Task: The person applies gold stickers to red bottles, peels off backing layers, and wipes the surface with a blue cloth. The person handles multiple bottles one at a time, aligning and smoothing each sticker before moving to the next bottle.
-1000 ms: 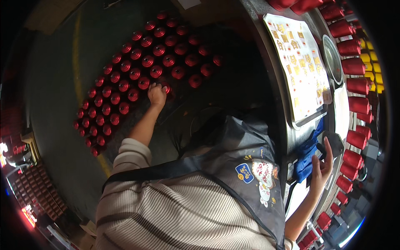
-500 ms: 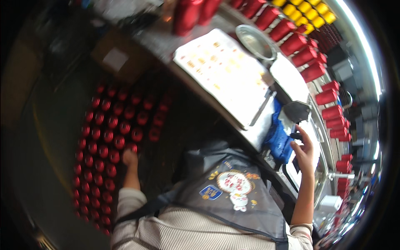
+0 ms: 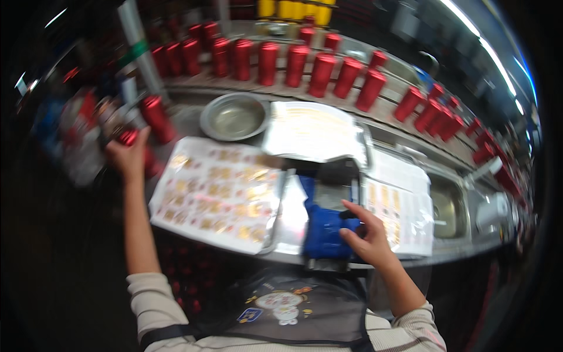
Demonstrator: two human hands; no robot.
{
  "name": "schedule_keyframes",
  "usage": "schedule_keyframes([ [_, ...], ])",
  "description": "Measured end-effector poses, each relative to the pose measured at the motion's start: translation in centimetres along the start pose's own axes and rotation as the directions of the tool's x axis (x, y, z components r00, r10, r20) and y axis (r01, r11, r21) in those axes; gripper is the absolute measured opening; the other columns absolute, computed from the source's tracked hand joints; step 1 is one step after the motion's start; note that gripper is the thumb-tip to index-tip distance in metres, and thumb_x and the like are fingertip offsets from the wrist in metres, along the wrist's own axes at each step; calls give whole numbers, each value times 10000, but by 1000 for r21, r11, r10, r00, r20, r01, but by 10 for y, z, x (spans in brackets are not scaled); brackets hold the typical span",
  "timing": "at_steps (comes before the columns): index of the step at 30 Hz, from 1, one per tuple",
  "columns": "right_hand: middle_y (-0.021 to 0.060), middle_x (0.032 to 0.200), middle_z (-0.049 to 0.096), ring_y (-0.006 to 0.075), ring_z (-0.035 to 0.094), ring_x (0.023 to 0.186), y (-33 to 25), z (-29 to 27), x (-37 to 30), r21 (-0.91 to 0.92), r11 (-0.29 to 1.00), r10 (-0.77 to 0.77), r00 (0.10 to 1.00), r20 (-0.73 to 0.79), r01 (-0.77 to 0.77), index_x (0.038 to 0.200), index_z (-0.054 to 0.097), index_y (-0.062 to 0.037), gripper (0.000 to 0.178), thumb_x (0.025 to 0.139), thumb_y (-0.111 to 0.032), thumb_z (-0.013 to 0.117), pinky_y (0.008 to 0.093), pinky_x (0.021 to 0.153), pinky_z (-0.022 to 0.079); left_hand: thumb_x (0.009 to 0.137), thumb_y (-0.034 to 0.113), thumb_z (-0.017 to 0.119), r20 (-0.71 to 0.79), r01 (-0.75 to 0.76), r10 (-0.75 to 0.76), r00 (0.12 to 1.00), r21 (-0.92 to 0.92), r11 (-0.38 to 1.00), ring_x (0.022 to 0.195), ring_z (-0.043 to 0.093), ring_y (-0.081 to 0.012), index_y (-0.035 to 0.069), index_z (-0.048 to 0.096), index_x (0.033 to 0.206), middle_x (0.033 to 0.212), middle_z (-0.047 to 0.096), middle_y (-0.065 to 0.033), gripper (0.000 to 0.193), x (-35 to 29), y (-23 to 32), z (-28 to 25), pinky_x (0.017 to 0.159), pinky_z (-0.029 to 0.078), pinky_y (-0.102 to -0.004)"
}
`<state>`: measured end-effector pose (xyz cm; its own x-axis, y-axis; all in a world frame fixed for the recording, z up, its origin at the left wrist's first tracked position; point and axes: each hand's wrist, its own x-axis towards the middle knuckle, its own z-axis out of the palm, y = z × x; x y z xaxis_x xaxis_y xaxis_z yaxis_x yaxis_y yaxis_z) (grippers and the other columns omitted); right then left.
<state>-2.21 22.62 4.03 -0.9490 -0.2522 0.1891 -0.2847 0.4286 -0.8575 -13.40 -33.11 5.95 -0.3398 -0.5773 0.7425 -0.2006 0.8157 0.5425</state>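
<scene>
The left hand [image 3: 125, 157] is wrapped around a red can [image 3: 127, 138] on the left, beside a white sheet [image 3: 214, 196] with gold bits. The right hand [image 3: 373, 240] has its thumb and finger apart, near a blue cloth [image 3: 328, 233].

The left hand [image 3: 128, 155] partly hides a blurred red canister [image 3: 126, 138]; yellow cylinders [image 3: 293, 10] are cut off above

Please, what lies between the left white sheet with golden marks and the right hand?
The head view shows, from the white sheet rightward, a glossy strip, then the blue cloth-like cover and a small black part by the right hand.
</scene>
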Motion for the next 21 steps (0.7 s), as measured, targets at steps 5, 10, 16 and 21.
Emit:
schedule_keyframes([
  [5,106,1073,684,79,467,564,13,-42,-46,64,973,231,952,-201,-223,1375,562,-77,553,843,-129,700,243,528,424,758,560,803,-52,-59,66,996,134,989,964,680,-362,-40,690,1024,1040,697,-223,666,21,-87,38,853,527,-428],
  [10,120,1097,682,114,540,622,29,-38,-23,99,970,238,953,-190,-222,1342,574,-53,514,847,-133,689,265,554,448,848,482,736,-61,-189,202,977,181,965,978,700,-336,-17,697,1121,1071,710,-216,570,26,-141,60,858,552,-394],
  [16,152,1122,630,248,596,727,39,8,4,-42,963,-270,945,-184,267,1492,416,-125,712,857,-224,723,352,635,489,922,494,606,464,220,56,884,-518,826,1113,610,-308,95,536,1353,1252,591,-148,592,-52,72,-33,933,509,-460],
  [21,184,976,560,360,606,813,-7,33,11,136,929,-355,933,58,344,1596,99,-107,1123,761,-350,809,404,699,506,985,539,445,908,907,315,276,-354,228,1076,621,-266,-37,515,1326,1193,622,-200,673,-180,243,-35,936,511,-406],
])
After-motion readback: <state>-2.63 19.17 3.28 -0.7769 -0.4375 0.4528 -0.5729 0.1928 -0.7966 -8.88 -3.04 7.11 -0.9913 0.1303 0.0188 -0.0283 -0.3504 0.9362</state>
